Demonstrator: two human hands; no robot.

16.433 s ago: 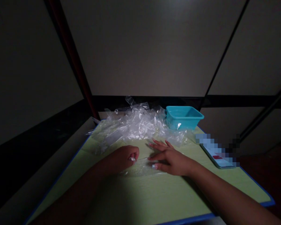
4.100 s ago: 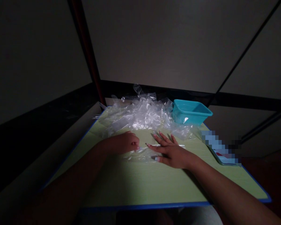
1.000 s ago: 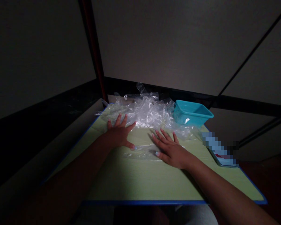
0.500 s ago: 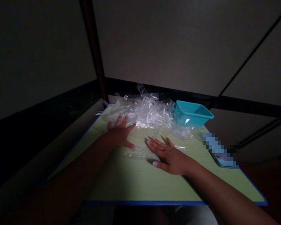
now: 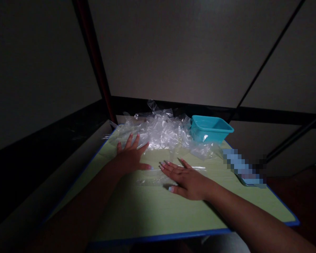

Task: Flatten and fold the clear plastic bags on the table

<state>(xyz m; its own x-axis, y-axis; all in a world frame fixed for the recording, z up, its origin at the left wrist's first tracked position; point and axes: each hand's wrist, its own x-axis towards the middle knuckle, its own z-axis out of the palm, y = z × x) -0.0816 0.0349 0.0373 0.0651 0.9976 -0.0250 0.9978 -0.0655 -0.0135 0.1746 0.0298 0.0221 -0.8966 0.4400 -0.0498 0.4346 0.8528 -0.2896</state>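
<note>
Nearest: blue edging strip (image 5: pixel 160 236) along the front of a pale-green tabletop (image 5: pixel 158 214), smooth, with faint streaks like wood grain. Bare right hand (image 5: pixel 188 181) lies low and palm down over the film, fingers straight; index, middle and ring close together, little finger splayed out, thumb well apart. Flat piece of clear, thin plastic film (image 5: pixel 151 179) sits mid-table, partly under that hand; long and narrow, lightly wrinkled, with a bright straight glossy line along its far side. Bare left hand (image 5: pixel 130 160) is palm down near the film's left end, all fingers spread wide, thumb tip at the film; can't tell if it presses. Neither hand grips anything. Off to the right, by the table edge: flat light-blue slab (image 5: pixel 246 181), mostly hidden by pixel blocks. Farther back, past the left fingertips: loose heap of clear, crinkled plastic film (image 5: pixel 160 131), shiny, sharp creases, ends sticking up and out. Right of it, far corner: turquoise rectangular plastic tub (image 5: pixel 212 135), upright, flared walls, rolled rim; loose film lies against its front. Behind: dark horizontal band (image 5: pixel 137 103), dark-red narrow upright (image 5: pixel 93 59), large matt grey panels (image 5: pixel 168 52).
</note>
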